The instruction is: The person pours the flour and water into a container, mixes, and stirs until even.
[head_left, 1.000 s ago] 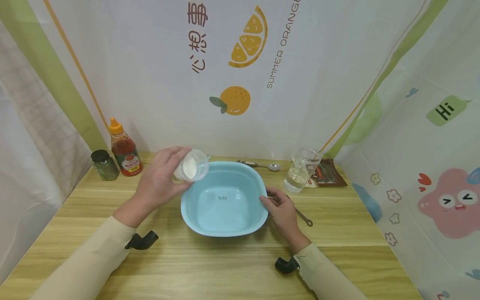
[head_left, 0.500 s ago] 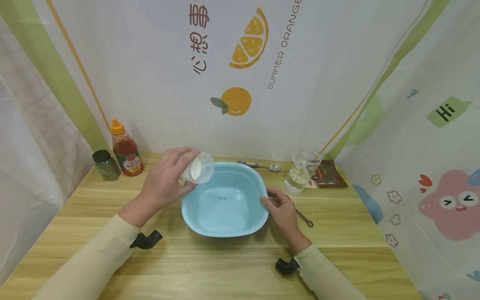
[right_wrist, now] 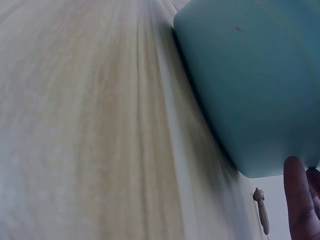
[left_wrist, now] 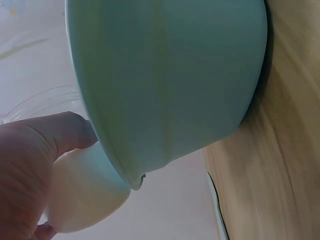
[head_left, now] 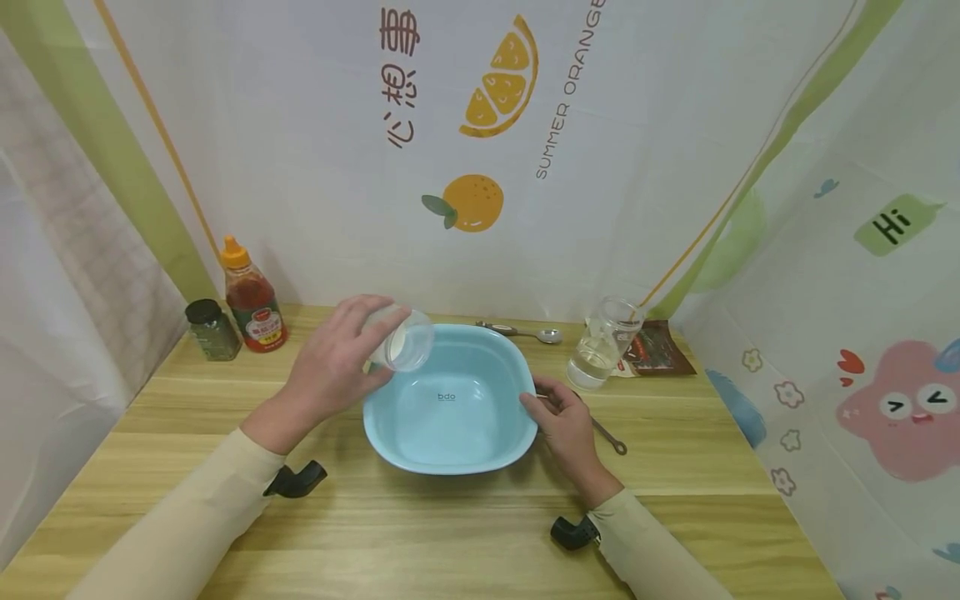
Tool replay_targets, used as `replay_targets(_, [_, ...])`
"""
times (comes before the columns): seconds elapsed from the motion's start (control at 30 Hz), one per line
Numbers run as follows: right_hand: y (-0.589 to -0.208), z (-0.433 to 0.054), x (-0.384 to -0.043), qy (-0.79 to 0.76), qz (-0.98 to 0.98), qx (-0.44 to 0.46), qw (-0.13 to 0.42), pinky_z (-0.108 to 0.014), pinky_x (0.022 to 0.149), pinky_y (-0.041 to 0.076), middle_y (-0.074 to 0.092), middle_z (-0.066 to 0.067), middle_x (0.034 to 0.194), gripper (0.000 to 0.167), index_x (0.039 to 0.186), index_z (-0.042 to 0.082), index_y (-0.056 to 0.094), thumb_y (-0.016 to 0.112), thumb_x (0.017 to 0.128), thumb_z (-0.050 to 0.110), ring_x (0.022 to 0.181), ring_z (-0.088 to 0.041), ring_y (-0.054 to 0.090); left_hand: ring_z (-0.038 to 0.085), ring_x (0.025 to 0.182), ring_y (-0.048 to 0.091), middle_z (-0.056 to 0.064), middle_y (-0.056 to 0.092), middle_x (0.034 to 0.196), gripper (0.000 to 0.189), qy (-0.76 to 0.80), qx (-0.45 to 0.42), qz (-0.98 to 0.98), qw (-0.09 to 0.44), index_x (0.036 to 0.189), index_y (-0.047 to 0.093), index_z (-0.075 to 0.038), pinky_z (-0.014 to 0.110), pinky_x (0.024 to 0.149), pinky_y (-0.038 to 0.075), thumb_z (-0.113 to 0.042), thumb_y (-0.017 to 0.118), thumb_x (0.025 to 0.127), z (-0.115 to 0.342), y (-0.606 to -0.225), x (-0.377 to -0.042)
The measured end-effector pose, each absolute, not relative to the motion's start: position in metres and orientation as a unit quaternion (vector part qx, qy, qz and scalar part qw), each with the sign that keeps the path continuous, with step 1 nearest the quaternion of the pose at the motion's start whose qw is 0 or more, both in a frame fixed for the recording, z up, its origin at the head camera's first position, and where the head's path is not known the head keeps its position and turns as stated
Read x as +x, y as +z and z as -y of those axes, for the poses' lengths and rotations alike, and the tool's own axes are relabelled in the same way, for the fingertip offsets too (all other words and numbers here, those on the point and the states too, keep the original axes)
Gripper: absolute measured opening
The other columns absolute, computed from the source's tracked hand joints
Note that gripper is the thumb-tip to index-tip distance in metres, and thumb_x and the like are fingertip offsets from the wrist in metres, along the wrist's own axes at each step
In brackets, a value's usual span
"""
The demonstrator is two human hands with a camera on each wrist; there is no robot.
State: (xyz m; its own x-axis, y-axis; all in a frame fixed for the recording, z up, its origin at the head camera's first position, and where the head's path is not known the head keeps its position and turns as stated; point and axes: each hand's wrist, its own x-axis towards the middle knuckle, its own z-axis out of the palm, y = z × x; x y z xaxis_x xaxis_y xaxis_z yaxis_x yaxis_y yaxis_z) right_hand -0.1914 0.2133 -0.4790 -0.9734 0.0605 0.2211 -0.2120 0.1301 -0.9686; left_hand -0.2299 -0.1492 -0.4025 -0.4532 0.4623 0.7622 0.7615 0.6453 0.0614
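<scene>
My left hand (head_left: 330, 362) grips a clear plastic cup (head_left: 418, 342) with white contents. The cup is tipped toward the right, its mouth over the back left rim of a light blue basin (head_left: 450, 433). In the left wrist view the pale contents show through the wall of the cup (left_wrist: 87, 200), close against the outside of the basin (left_wrist: 170, 75). At the basin's right side my right hand (head_left: 566, 429) holds the rim, thumb on top and fingers on the outer wall. Nothing lies on the visible basin floor.
A glass of clear liquid (head_left: 596, 358) stands at the back right, before a brown packet (head_left: 660, 350). Behind the basin lies a metal spoon (head_left: 547, 336). A dark handle (head_left: 609, 437) sticks out beside my right hand. A red sauce bottle (head_left: 257, 308) and a green jar (head_left: 213, 333) stand back left.
My left hand has moved right, bringing the cup further over the basin and tipping it more. The white contents show less through its mouth. My right hand and the basin stay in place.
</scene>
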Motion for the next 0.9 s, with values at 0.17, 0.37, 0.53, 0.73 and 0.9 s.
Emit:
replay_targets(0.17, [-0.4799, -0.2149, -0.1909, 0.655, 0.747, 0.045, 0.106, -0.028, 0.085, 0.067, 0.075, -0.029, 0.127, 0.034, 0.134, -0.009, 0.071, 0.078, 0.104, 0.003, 0.104, -0.01, 0.078, 0.044, 0.138, 0.058, 0.02, 0.064, 0.147, 0.096, -0.182, -0.381, 0.83, 0.365, 0.154, 0.062, -0.013, 0.062, 0.102, 0.062, -0.004, 0.104, 0.069, 0.1466, -0.4019, -0.2305])
replay_targets(0.37, [-0.4804, -0.2153, -0.1921, 0.653, 0.749, 0.046, 0.104, -0.03, 0.085, 0.068, 0.075, -0.028, 0.128, 0.034, 0.134, -0.008, 0.071, 0.079, 0.103, 0.002, 0.104, -0.009, 0.079, 0.044, 0.139, 0.057, 0.021, 0.064, 0.148, 0.096, -0.161, -0.392, 0.828, 0.366, 0.155, 0.062, -0.014, 0.062, 0.104, 0.061, -0.004, 0.104, 0.069, 0.1453, -0.4012, -0.2304])
replay_targets(0.53, [-0.4788, -0.2136, -0.192, 0.657, 0.745, 0.05, 0.104, -0.03, 0.085, 0.068, 0.073, -0.029, 0.13, 0.035, 0.135, -0.009, 0.07, 0.078, 0.103, 0.001, 0.105, -0.01, 0.079, 0.045, 0.137, 0.058, 0.021, 0.065, 0.146, 0.097, -0.145, -0.408, 0.819, 0.377, 0.154, 0.062, -0.013, 0.061, 0.102, 0.061, -0.002, 0.103, 0.067, 0.1439, -0.4011, -0.2315])
replay_targets(0.73, [-0.4787, -0.2142, -0.192, 0.659, 0.744, 0.05, 0.101, -0.03, 0.086, 0.068, 0.074, -0.029, 0.13, 0.035, 0.136, -0.008, 0.07, 0.078, 0.103, 0.002, 0.105, -0.008, 0.079, 0.045, 0.137, 0.057, 0.021, 0.064, 0.147, 0.096, -0.133, -0.416, 0.816, 0.379, 0.154, 0.063, -0.014, 0.061, 0.103, 0.061, -0.002, 0.104, 0.067, 0.1427, -0.4013, -0.2313])
replay_targets(0.9, [-0.479, -0.214, -0.1922, 0.658, 0.744, 0.051, 0.104, -0.03, 0.086, 0.068, 0.074, -0.029, 0.13, 0.035, 0.136, -0.009, 0.07, 0.078, 0.103, 0.001, 0.105, -0.009, 0.079, 0.046, 0.138, 0.057, 0.022, 0.064, 0.148, 0.093, -0.12, -0.421, 0.815, 0.38, 0.153, 0.065, -0.015, 0.061, 0.109, 0.058, -0.003, 0.102, 0.069, 0.1415, -0.4008, -0.2306])
